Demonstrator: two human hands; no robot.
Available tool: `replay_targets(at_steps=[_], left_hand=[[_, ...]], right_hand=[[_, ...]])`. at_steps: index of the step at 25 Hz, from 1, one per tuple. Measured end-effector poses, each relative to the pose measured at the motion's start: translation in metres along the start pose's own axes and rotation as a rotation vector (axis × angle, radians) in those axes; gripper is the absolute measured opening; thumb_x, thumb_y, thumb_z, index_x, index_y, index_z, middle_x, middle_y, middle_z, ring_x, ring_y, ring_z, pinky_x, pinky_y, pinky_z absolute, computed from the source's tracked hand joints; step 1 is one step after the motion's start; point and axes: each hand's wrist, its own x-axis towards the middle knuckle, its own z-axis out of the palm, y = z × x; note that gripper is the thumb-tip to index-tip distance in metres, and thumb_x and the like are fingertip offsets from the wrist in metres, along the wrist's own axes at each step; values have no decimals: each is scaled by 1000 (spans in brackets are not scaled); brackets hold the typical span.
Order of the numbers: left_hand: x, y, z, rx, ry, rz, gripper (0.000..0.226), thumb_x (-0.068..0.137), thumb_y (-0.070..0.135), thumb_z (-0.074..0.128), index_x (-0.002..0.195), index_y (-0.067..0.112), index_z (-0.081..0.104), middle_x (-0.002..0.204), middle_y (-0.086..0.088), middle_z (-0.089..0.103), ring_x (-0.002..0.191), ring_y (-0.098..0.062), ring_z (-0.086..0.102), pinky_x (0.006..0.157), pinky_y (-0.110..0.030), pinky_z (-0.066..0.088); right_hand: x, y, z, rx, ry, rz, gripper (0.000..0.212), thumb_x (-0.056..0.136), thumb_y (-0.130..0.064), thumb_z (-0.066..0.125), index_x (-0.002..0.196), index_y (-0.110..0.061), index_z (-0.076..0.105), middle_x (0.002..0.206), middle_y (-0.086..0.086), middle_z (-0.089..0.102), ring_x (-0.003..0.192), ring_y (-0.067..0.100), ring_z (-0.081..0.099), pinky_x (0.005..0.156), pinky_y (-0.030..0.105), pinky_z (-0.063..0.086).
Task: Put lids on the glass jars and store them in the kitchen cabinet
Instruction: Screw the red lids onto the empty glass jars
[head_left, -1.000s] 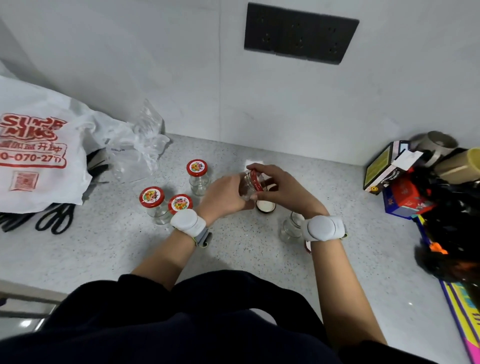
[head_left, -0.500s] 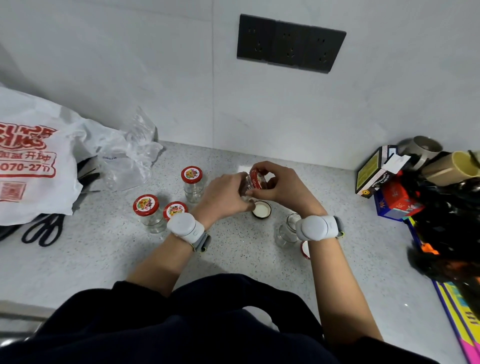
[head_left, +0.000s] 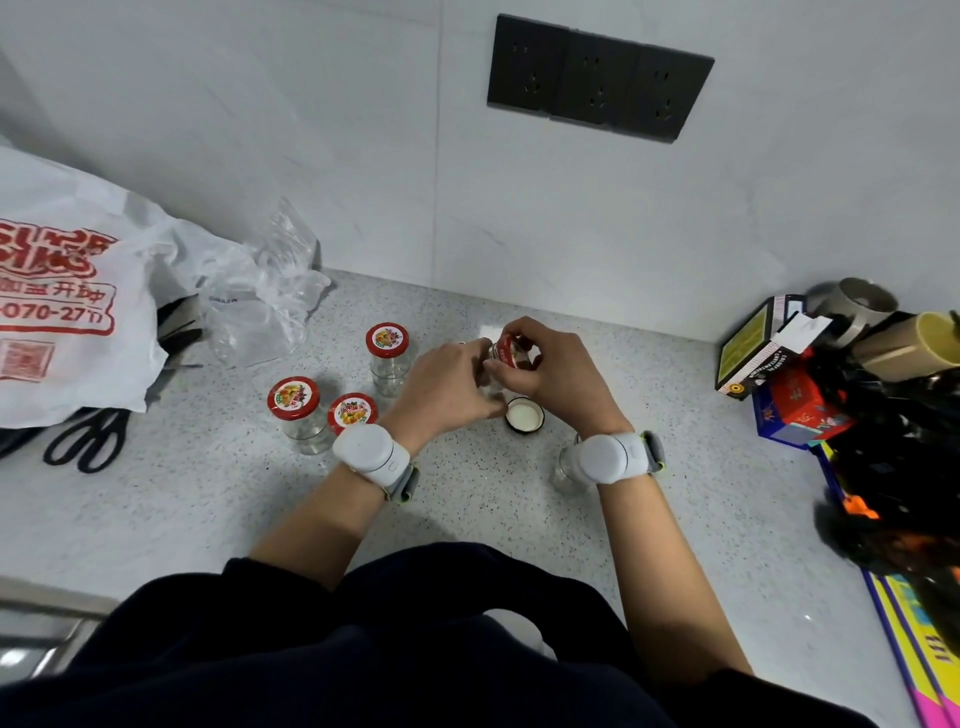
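My left hand (head_left: 448, 387) grips a small glass jar (head_left: 491, 382) tilted above the counter. My right hand (head_left: 558, 376) is closed around that jar's red lid (head_left: 508, 352). Three lidded jars stand to the left: one at the back (head_left: 388, 358), one at the front left (head_left: 298, 413), one partly behind my left wrist (head_left: 352, 410). A loose lid (head_left: 524, 414) lies upside down, white inside showing, just below my hands. An open jar (head_left: 565, 470) stands partly hidden behind my right wrist.
A white printed plastic bag (head_left: 67, 296) and clear crumpled plastic (head_left: 260, 306) fill the left. Black scissors (head_left: 85, 439) lie by the bag. Boxes and cluttered items (head_left: 831, 384) crowd the right edge. Dark wall sockets (head_left: 597, 78) sit above the speckled counter (head_left: 208, 499).
My hands stay together on the jar and lid, with the right fingers shifted slightly around the lid. The camera has tilted, shifting the scene a little.
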Motion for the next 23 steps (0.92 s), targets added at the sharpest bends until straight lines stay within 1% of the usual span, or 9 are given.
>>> replay_targets(at_steps=[4, 6, 10, 12, 14, 16, 18, 20, 23], left_hand=[[2, 2, 1, 50, 30, 15, 32, 67, 34, 75, 89, 19, 58, 73, 7, 62, 66, -11, 61, 61, -26, 53], [3, 3, 2, 68, 27, 14, 33, 68, 33, 76, 92, 20, 58, 74, 8, 61, 66, -11, 60, 61, -25, 51], [4, -4, 6, 18, -13, -34, 33, 69, 32, 77, 91, 17, 58, 72, 7, 59, 64, -10, 58, 56, -17, 43], [3, -11, 6, 4, -9, -50, 37, 69, 33, 77, 96, 16, 60, 76, 7, 60, 65, -8, 56, 57, -15, 41], [3, -13, 4, 4, -2, -47, 42, 69, 34, 77, 102, 15, 60, 80, 6, 62, 68, -9, 58, 61, -18, 45], [3, -11, 4, 4, -8, -37, 46, 69, 34, 77, 106, 14, 59, 84, 6, 62, 72, -10, 58, 61, -17, 44], [3, -7, 6, 5, -9, -25, 47, 68, 36, 77, 106, 15, 59, 87, 3, 65, 75, -13, 60, 67, -23, 49], [3, -6, 7, 11, -24, -17, 47, 69, 38, 76, 106, 15, 59, 89, 1, 67, 78, -14, 62, 75, -30, 53], [3, -7, 8, 3, -29, -17, 46, 69, 37, 77, 106, 16, 60, 88, 2, 67, 78, -13, 62, 76, -29, 53]], right_hand=[[1, -1, 8, -77, 76, 31, 40, 77, -61, 54, 84, -21, 58, 67, -9, 59, 59, 5, 53, 56, 27, 43], [2, -2, 9, -79, 57, 97, 42, 81, -63, 51, 85, -21, 57, 68, -6, 59, 62, 11, 55, 61, 33, 47], [1, 5, -2, 24, -17, 97, 33, 86, -50, 61, 110, -27, 57, 93, -9, 61, 75, 3, 56, 67, 17, 42], [0, 11, -12, 69, -64, 55, 45, 85, -41, 66, 127, -32, 54, 114, -5, 57, 91, 7, 57, 77, 13, 42], [0, 15, -18, 124, -157, 29, 55, 83, -32, 71, 134, -34, 50, 124, -6, 54, 96, 12, 62, 84, 16, 47], [-1, 17, -18, 194, -237, 3, 61, 81, -23, 74, 136, -32, 49, 127, -7, 55, 96, 14, 66, 89, 22, 52], [-1, 15, -14, 244, -287, -10, 64, 79, -18, 77, 135, -29, 49, 129, -8, 54, 97, 11, 66, 92, 26, 53], [0, 14, -12, 262, -299, -8, 66, 76, -18, 79, 134, -30, 50, 129, -10, 54, 98, 9, 66, 93, 27, 53], [0, 13, -12, 246, -275, 0, 64, 73, -19, 81, 129, -31, 54, 124, -16, 55, 95, 10, 67, 90, 26, 54]])
